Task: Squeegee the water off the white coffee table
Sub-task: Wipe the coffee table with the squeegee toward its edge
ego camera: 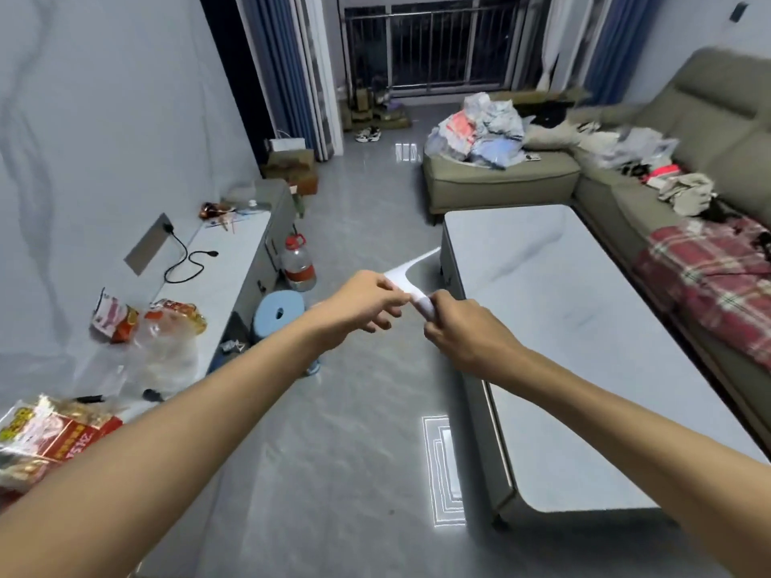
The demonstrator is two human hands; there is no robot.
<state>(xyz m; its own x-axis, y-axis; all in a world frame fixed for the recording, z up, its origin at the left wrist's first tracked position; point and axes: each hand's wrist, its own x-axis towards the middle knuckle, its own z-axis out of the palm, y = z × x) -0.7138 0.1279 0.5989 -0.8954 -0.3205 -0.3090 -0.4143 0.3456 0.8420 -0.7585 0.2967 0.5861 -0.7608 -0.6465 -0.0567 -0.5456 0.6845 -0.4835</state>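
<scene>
free — floor point(354, 431) left of coffee table point(584, 348); blocked — sofa point(730, 131) beside right edge

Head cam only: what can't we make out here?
Head view:
1. Squeegee: motion-blurred; handle hidden inside the right hand, and the left hand covers the neck.
2. Table: water indistinguishable from glare; near corner behind the right forearm.
3. Sofa pile: blurred, items unidentifiable.
</scene>
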